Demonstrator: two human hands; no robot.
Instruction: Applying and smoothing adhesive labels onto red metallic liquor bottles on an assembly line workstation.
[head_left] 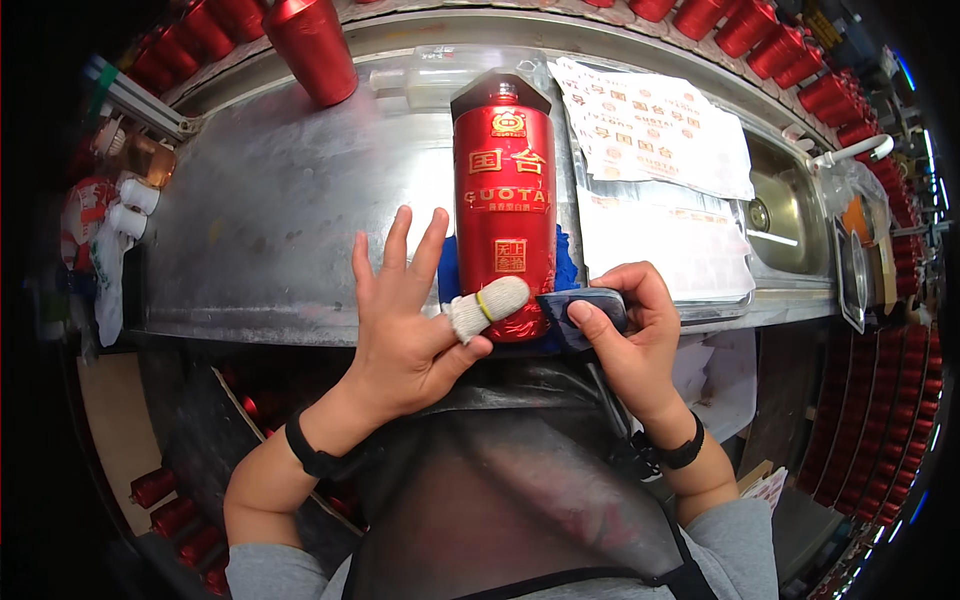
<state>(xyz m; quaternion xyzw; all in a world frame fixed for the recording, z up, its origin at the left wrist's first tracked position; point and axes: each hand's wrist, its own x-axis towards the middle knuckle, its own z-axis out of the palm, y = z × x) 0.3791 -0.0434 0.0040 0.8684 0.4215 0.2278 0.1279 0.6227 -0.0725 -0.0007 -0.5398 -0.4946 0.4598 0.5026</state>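
Note:
A shiny red bottle (505,220) with gold lettering lies on its back, its neck pointing away from me. Blue cloth (567,265) shows from under it. My left hand (395,335) is open, fingers spread, at the bottle's lower left. Its index finger wears a knitted white finger cover (488,305) and reaches over the bottle's lower end. Between the thumb and fingers of my right hand (648,340) is a dark, flat, scraper-like piece (585,308), its edge at the bottle's lower right side. Whether that edge touches the bottle, I cannot tell.
Another red bottle (310,50) stands at the back left of the metal worktop (290,220). Printed white sheets (660,130) lie on the right, beside a sink (785,190) with a white tap (855,150). Red bottles line racks (870,430) around the bench. White rolls (130,208) sit far left.

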